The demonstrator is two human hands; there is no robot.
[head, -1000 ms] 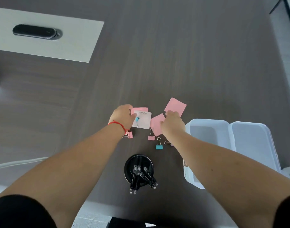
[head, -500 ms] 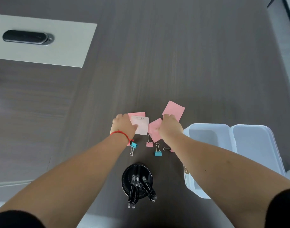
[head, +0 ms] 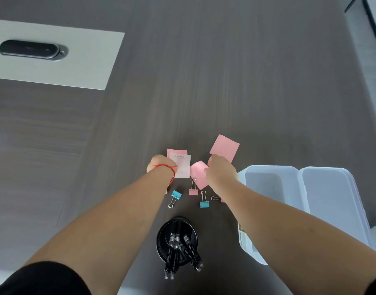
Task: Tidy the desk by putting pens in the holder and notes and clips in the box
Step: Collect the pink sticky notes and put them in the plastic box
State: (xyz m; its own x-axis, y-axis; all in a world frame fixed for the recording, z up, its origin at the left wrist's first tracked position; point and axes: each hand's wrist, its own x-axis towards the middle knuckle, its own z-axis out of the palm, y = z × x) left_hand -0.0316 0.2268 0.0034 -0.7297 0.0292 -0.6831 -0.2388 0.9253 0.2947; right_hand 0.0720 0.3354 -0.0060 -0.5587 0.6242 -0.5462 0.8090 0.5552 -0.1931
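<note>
Count, notes: four visible. One pale note (head: pixel 182 168) with a line of small print at its top, too small to read, lies on a pink note (head: pixel 176 151) whose top edge shows. A second pink note (head: pixel 198 174) lies at centre; a third pink note (head: pixel 225 147) lies farther out, to the right.

Count, binder clips: four clear on the bench (head: pixel 225 71). Blue clip (head: pixel 175 196), pink clip (head: pixel 193 189), second blue clip (head: pixel 204 202), and a fourth clip (head: pixel 217 198) half hidden by my right forearm. A pink sliver at my left wrist may be a fifth.

Containers: black mesh holder (head: pixel 177 239) nearest me, with about four black pens (head: pixel 174 250) in it, tips toward me. White box (head: pixel 268 188) at right, lid (head: pixel 329 201) open flat beside it; what shows of the inside is bare. A label on its near wall is unreadable.

Left hand (head: pixel 160 167): curled at the pale note's left edge; grip hidden, cannot tell. Red string on the wrist.

Right hand (head: pixel 220 173): knuckles up over the central pink note's right edge, touching the far note's near corner; grip cannot be told.
</note>
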